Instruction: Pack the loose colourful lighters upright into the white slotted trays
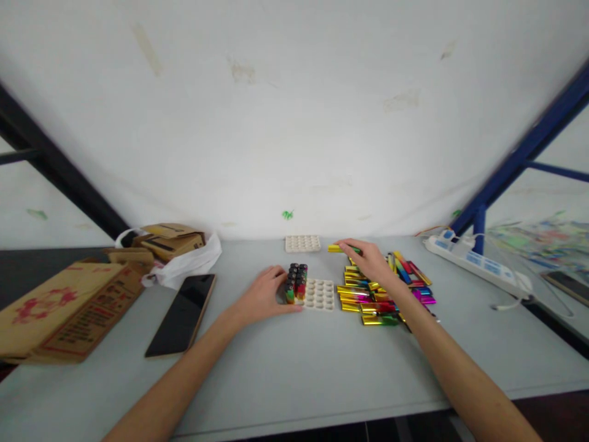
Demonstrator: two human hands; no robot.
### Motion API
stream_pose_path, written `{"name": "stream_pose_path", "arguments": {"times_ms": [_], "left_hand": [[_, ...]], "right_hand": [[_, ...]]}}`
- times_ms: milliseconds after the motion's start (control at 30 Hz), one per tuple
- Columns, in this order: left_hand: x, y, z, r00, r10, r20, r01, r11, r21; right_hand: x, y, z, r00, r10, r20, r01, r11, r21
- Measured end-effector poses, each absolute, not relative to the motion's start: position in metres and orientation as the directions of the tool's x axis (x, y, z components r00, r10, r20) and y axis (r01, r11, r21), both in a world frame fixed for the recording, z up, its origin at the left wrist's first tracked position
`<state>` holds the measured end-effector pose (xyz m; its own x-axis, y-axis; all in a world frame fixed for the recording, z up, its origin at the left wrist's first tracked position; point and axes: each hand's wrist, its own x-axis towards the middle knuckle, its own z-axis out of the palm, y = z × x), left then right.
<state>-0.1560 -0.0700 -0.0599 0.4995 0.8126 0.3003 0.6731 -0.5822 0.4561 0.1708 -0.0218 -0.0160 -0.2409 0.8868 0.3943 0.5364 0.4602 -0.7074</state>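
Observation:
A white tray [319, 294] with rows of round holes lies on the table. Several black-topped lighters [296, 279] stand upright in its left part. My left hand [263, 296] curves round the tray's left end, its thumb along the front edge and its fingers beside the back lighters. Pinched in my right hand [365, 258] is a shiny yellow and green lighter [335, 248], lying roughly level above the table. Under and beside that hand spreads a pile of metallic-coloured lighters [377, 307], mostly yellow, with red, blue and purple parts.
A second holed tray [302, 244] sits near the wall. To the left are a phone [181, 316], a white plastic bag [188, 264] and cardboard boxes [69, 307]. A white power strip [478, 265] with cables lies at the right. Blue metal framing [510, 166] rises behind it.

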Motion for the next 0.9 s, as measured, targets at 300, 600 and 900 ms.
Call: {"name": "stream_pose_path", "arguments": {"times_ms": [300, 600, 900], "left_hand": [[-0.159, -0.067, -0.063, 0.505, 0.804, 0.314, 0.674, -0.594, 0.438], [-0.155, -0.070, -0.060, 0.499, 0.809, 0.312, 0.698, -0.588, 0.408], [-0.153, -0.072, -0.062, 0.485, 0.821, 0.300, 0.701, -0.570, 0.428]], "right_hand": [[0.145, -0.051, -0.032, -0.140, 0.971, 0.196, 0.039, 0.203, -0.978], [0.115, -0.066, -0.029, -0.273, 0.961, -0.044, -0.185, -0.097, -0.978], [0.103, -0.071, -0.040, -0.035, 0.985, 0.171, 0.237, 0.174, -0.956]]}}
